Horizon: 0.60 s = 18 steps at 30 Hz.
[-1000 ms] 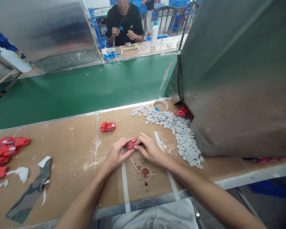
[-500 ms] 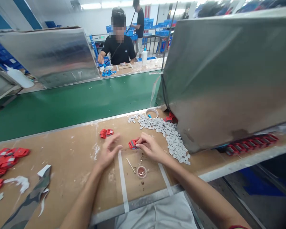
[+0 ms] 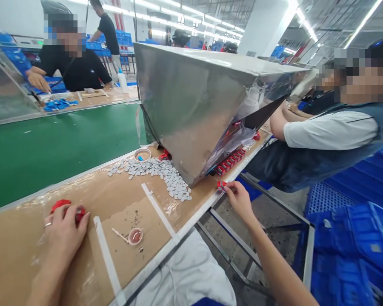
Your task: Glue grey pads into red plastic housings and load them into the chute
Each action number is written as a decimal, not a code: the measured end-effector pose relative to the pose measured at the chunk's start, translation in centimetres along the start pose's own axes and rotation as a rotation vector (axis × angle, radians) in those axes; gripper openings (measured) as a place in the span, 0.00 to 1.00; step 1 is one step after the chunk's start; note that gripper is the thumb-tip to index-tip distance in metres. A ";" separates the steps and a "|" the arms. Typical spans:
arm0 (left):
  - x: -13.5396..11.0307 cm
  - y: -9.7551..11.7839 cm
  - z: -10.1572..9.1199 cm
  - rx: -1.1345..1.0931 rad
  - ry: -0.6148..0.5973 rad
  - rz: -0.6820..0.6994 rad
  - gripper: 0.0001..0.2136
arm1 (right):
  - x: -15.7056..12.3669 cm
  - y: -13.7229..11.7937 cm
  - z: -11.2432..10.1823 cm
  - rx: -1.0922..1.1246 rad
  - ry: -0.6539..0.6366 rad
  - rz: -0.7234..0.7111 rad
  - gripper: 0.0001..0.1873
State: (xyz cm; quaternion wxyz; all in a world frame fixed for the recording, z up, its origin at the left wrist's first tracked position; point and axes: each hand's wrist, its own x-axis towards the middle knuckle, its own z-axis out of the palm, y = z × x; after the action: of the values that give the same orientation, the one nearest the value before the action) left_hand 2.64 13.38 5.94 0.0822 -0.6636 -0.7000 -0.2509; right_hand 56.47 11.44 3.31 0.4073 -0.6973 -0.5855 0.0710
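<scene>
My left hand point(image 3: 62, 231) lies on the cardboard-covered bench, fingers curled over a red plastic part point(image 3: 64, 205). My right hand point(image 3: 239, 197) reaches out to the right edge of the bench and pinches a small red part point(image 3: 221, 185) there. Just beyond it a row of red parts point(image 3: 230, 161) lies under the slanted metal hood point(image 3: 194, 97). A heap of small grey tiles point(image 3: 161, 172) lies between my two hands, at the foot of the hood.
A small cup of reddish liquid point(image 3: 135, 236) and a stick point(image 3: 118, 233) sit near the front edge. A tape roll point(image 3: 142, 154) lies by the green conveyor belt point(image 3: 57, 140). One person sits across the belt, another close on my right. Blue crates point(image 3: 351, 238) fill the floor at right.
The view has swung to the right. My right hand carried the red part from the middle of the bench to the right edge. My left hand moved onto the red part at left.
</scene>
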 end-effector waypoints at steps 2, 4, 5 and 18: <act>-0.5 0.5 -0.7 0.005 -0.040 -0.036 0.11 | 1.0 0.4 1.1 -0.052 0.016 -0.011 0.13; -0.9 0.9 -1.4 0.007 -0.082 -0.072 0.12 | 2.0 0.2 2.0 -0.098 0.036 -0.015 0.11; -0.9 1.1 -1.6 0.005 -0.092 -0.085 0.13 | 2.5 0.2 2.4 -0.119 0.047 -0.013 0.11; -0.8 2.2 -2.5 -0.890 -0.071 -0.588 0.16 | 4.7 -0.8 1.7 -0.218 0.196 0.013 0.16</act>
State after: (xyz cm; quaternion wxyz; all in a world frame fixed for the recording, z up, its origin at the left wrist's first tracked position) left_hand 4.32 11.56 8.27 -0.3050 -0.4181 -0.6846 -0.5133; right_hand 56.29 16.39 4.53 0.3839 -0.7448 -0.5426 -0.0587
